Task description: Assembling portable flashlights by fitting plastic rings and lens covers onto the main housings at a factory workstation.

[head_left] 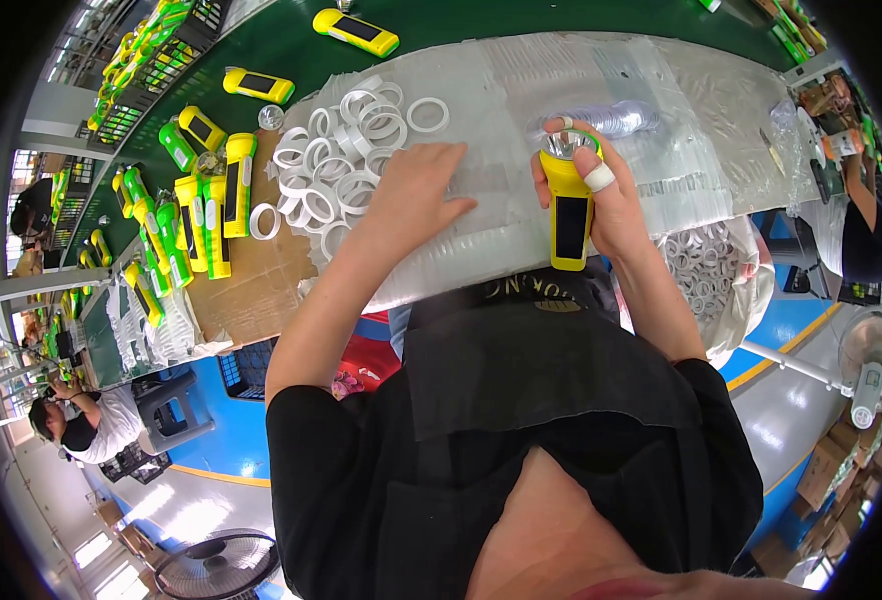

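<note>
My right hand (606, 205) is wrapped round a yellow flashlight (569, 228) with a dark panel along its body. The flashlight's clear, shiny head points away from me, and a bit of green shows at its rim. White tape covers part of my thumb and a fingertip. My left hand (416, 195) is open, palm down, with its thumb apart, at the right edge of a pile of white rings (336, 165). Its palm side is hidden, but nothing shows between its fingers. Beyond the flashlight lies a row of clear round discs (616, 120).
Several yellow and green flashlights (196, 215) lie at the left on the green table and brown cardboard (246, 290). Two more yellow ones (356, 32) rest at the far side. A sack of rings (701, 275) hangs below the table edge at right. Other people sit at both sides.
</note>
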`<state>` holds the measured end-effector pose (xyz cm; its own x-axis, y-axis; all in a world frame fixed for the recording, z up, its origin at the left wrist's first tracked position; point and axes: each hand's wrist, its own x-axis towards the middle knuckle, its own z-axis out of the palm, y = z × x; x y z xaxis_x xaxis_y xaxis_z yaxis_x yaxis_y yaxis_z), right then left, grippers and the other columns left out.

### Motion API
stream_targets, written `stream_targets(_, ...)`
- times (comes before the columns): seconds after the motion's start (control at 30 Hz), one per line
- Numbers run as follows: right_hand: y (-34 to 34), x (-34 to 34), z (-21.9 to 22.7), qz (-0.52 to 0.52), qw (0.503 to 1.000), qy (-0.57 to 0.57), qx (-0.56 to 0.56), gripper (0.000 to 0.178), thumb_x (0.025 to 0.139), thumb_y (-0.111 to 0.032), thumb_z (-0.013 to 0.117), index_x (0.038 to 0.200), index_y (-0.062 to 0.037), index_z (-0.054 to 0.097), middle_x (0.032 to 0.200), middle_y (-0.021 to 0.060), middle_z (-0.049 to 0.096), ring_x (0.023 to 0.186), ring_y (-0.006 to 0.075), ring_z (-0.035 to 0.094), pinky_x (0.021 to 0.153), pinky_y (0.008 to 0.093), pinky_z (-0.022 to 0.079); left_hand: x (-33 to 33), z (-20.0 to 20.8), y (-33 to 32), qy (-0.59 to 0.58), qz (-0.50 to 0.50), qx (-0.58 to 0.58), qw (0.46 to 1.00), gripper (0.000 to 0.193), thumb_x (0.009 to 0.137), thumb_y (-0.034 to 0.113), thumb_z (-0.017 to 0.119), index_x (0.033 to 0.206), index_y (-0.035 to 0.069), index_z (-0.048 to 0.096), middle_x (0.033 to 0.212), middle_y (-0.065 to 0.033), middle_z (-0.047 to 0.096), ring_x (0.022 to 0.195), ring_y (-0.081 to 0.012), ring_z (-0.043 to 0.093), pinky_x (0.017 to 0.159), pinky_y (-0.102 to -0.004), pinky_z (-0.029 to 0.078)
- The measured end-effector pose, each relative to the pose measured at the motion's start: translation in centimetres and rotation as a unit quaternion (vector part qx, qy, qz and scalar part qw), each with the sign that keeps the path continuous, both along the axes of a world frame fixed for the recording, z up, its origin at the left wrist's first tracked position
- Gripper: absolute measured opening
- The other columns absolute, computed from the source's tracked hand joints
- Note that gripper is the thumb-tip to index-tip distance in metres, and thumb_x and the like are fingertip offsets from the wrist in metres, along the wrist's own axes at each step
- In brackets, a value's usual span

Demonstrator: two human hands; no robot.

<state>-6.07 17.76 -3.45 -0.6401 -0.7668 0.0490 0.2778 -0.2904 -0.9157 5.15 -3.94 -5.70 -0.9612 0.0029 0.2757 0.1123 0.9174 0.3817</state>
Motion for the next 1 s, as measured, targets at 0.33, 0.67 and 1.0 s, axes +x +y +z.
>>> stream_targets(0.33, -0.9, 0.8, 0.6, 0.021, 0.999, 0.032, 0.028, 0.062, 0.088, -0.049, 0.066, 0.125, -0.0020, 0.049, 0.086, 0.0125, 0.059, 0.072, 0.0175, 0.056, 0.066, 0.0290, 0.045, -0.3, -0.3, 0.1, 0.069, -0.025, 0.024, 0.997, 0.047, 0.073, 0.019, 0.074, 0.115, 0.002, 0.062, 0.103, -0.0113, 0.062, 0.102, -0.0276, 0.058, 0.085, -0.0397, 0.048)
stream_targets(0.67, -1.4, 1.7, 0.7, 0.070, 0.996, 0.039, 0.027, 0.049, 0.093, -0.032, 0.064, 0.127, 0.0001, 0.049, 0.095, 0.0086, 0.062, 0.076, 0.0148, 0.061, 0.069, 0.0290, 0.051, 0.1, 3.6, 4.5, 0.196, -0.074, 0.213, 0.954, 0.040, 0.087, 0.014, 0.054, 0.125, 0.003, 0.062, 0.113, -0.0140, 0.054, 0.100, -0.0280, 0.050, 0.089, -0.0376, 0.042)
stream_targets(1.0, -1.6, 2.0, 1.1, 0.110, 0.992, 0.065, 0.016, 0.046, 0.095, -0.031, 0.061, 0.126, -0.0003, 0.048, 0.095, 0.0075, 0.059, 0.079, 0.0141, 0.060, 0.070, 0.0285, 0.050, -0.7, 3.5, 5.3, 0.265, -0.108, 0.222, 0.932, 0.032, 0.093, 0.016, 0.048, 0.115, -0.002, 0.065, 0.116, -0.0135, 0.061, 0.106, -0.0296, 0.057, 0.093, -0.0391, 0.039)
